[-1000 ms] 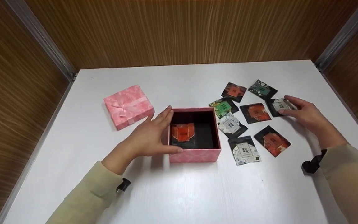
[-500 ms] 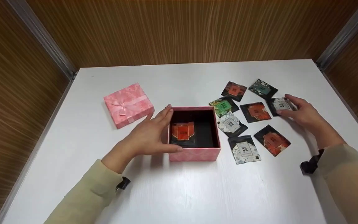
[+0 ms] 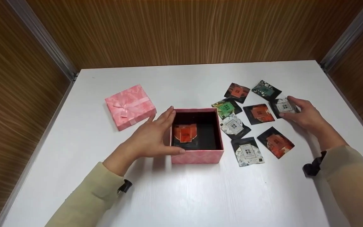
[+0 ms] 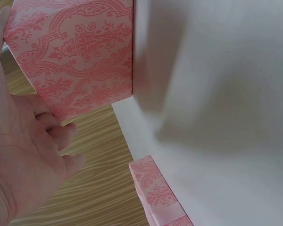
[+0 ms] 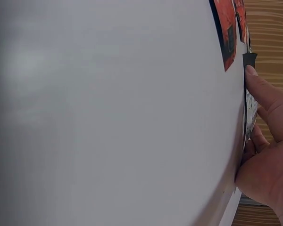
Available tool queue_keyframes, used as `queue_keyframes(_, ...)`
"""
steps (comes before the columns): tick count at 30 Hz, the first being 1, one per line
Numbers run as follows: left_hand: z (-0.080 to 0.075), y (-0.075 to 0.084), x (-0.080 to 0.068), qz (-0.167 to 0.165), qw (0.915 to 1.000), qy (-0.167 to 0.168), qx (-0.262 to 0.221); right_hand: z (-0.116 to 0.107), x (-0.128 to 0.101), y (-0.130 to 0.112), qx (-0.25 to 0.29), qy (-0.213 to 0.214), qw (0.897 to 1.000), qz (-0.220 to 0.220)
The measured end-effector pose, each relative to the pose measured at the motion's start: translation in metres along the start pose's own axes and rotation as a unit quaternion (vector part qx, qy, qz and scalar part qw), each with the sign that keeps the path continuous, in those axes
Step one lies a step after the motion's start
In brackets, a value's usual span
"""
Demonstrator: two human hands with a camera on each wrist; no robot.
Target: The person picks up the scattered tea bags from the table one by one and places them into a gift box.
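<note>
A pink box [image 3: 197, 157] with a dark inside stands in the middle of the white table, with an orange-and-black sachet [image 3: 186, 134] lying in its left part. My left hand [image 3: 150, 138] spans the box's left side, fingers extended towards the back corner and thumb laid along the front rim. In the left wrist view, the hand [image 4: 33, 141] is against the patterned wall of the box [image 4: 80, 56]. On the right, my right hand [image 3: 307, 116] pinches a white-and-black sachet [image 3: 284, 105] by its edges between thumb and fingers, at table level.
Several flat sachets lie right of the box: a green one [image 3: 226, 108], white ones such as the front one [image 3: 248, 152], and orange ones such as the nearest [image 3: 276, 142]. The pink lid with a bow [image 3: 131, 107] lies back left. Wood panels [image 3: 194, 31] surround the table.
My right hand and the white-and-black sachet have shifted very slightly left. The left hand and the box stay in place.
</note>
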State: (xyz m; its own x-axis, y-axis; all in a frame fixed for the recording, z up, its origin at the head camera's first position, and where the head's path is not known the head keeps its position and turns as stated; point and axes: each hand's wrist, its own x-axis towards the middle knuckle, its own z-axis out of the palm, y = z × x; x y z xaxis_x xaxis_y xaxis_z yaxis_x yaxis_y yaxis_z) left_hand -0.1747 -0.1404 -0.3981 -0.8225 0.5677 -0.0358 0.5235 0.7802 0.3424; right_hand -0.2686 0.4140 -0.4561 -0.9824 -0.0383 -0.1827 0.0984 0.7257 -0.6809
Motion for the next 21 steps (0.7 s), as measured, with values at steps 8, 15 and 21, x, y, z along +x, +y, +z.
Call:
queue_keyframes(8,-0.0003,0.001,-0.0007,-0.006,1.0,-0.005,0.001,0.0009,-0.0005,-0.0009,-0.01,0.003,1.0,0.01)
queue_keyframes(15,0.0006,0.0008,-0.0007,-0.001,1.0,0.0,-0.005,-0.0027,-0.0015,0.0017,-0.001,-0.002,1.0,-0.005)
queue_keyframes(21,-0.0002,0.0007,-0.0002,-0.003,1.0,-0.003,-0.004,-0.0007,-0.0036,0.0036,0.015,0.025,0.999,0.015)
